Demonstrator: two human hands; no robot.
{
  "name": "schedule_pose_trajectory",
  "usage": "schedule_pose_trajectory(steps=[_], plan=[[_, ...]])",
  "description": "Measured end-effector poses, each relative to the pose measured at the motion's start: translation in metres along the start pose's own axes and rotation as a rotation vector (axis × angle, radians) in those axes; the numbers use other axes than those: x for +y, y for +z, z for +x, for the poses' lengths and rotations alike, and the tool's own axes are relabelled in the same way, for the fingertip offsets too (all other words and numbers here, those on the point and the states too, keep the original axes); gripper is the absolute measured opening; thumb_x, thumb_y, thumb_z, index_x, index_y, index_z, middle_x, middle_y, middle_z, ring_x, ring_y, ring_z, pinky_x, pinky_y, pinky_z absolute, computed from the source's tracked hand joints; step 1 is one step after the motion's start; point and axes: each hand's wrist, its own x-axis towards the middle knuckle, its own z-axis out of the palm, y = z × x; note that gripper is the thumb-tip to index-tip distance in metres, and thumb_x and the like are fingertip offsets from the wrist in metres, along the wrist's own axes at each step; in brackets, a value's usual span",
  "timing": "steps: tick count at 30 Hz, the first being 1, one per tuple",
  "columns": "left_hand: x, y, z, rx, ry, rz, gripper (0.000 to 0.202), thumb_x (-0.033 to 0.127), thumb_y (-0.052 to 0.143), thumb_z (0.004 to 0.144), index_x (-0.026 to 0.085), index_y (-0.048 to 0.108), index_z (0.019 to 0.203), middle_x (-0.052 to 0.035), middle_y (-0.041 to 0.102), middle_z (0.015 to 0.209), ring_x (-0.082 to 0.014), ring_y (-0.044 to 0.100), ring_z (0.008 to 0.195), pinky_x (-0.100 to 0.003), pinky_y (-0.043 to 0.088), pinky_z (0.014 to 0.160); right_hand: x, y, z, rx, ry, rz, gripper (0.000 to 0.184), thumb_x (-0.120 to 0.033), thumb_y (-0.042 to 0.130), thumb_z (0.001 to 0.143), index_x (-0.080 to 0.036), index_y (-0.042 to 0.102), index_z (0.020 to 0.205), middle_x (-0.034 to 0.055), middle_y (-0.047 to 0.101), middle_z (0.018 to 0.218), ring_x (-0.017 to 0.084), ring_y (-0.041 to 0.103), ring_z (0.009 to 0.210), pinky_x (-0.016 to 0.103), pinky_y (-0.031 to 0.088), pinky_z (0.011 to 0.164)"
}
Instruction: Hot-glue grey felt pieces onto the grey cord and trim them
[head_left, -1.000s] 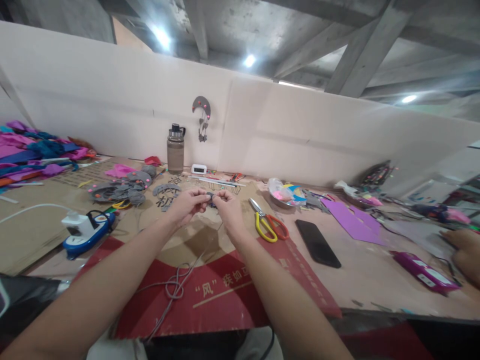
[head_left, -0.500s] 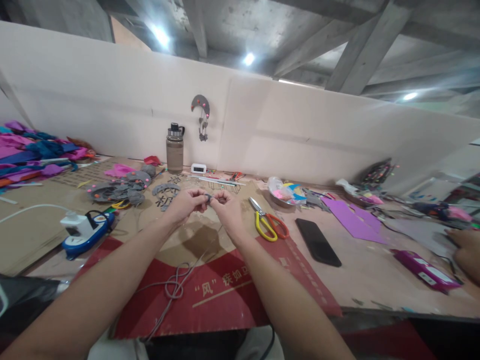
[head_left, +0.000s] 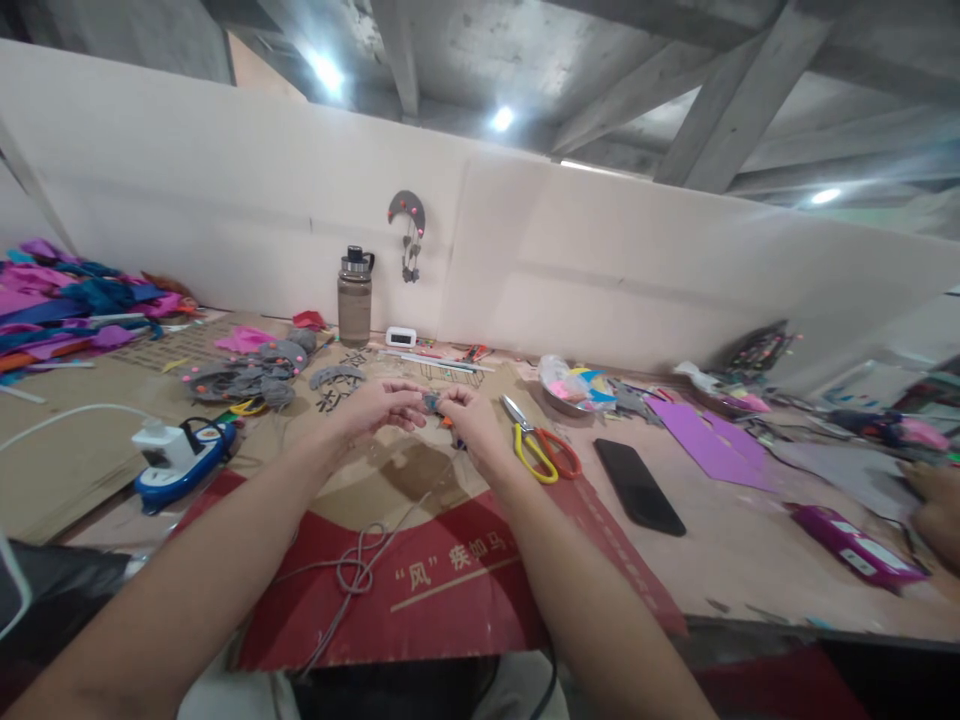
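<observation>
Both hands of the person are raised over the middle of the desk (head_left: 750,570), close to each other above a sheet of brown and red cardboard (head_left: 465,610). The right hand (head_left: 466,420) has its thumb and fingers pinched on a small grey-blue piece (head_left: 431,401), which is situated between the two hands; its exact form is too small and blurred to establish. The left hand (head_left: 386,408) is loosely curled with its fingers parted, nothing seen in its grasp, its fingertips just beside the piece; whether they touch it cannot be determined. A thin grey cord (head_left: 352,575) lies in loops on the red part of the cardboard, one length running up towards the right hand and another down to the near edge. Just to the right of the right forearm are scissors (head_left: 530,432) with one yellow and one red-orange handle, blades apart from the hand and directed away from the person. Further right lies a black phone (head_left: 639,487), with a purple sheet (head_left: 697,440) beyond it. Left of the hands, grey pieces with pink dots (head_left: 247,378) are heaped behind a blue and white power strip (head_left: 180,488). A bottle (head_left: 355,308) and a small white clock (head_left: 400,337) stand at the rear, before a pale partition (head_left: 600,230) bearing a grey crescent ornament (head_left: 407,208)
</observation>
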Motion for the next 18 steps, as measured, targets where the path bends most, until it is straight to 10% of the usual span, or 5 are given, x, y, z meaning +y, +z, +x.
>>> schedule_pose_trajectory(steps=[8, 18], plan=[[-0.0084, -0.0006, 0.0037, 0.104, 0.19, 0.413, 0.015, 0.029, 0.066, 0.066, 0.014, 0.065, 0.069, 0.0001, 0.059, 0.052, -0.0097, 0.051, 0.047, -0.021, 0.039, 0.048, 0.0, 0.0068, -0.0046, 0.003, -0.131, -0.124, 0.01, -0.029, 0.054, 0.066, -0.018, 0.054, 0.067, -0.0042, 0.053, 0.057, 0.009, 0.044, 0.051, 0.021, 0.033, 0.049], [-0.006, 0.0077, 0.0011, 0.223, 0.233, 0.303, 0.01, 0.024, 0.062, 0.067, 0.014, 0.061, 0.068, 0.0014, 0.056, 0.051, -0.0089, 0.048, 0.047, -0.022, 0.038, 0.05, -0.0013, 0.0074, -0.0045, -0.017, -0.163, -0.08, 0.018, -0.034, 0.052, 0.074, -0.017, 0.06, 0.077, -0.0034, 0.053, 0.062, 0.009, 0.039, 0.053, 0.021, 0.031, 0.05]])
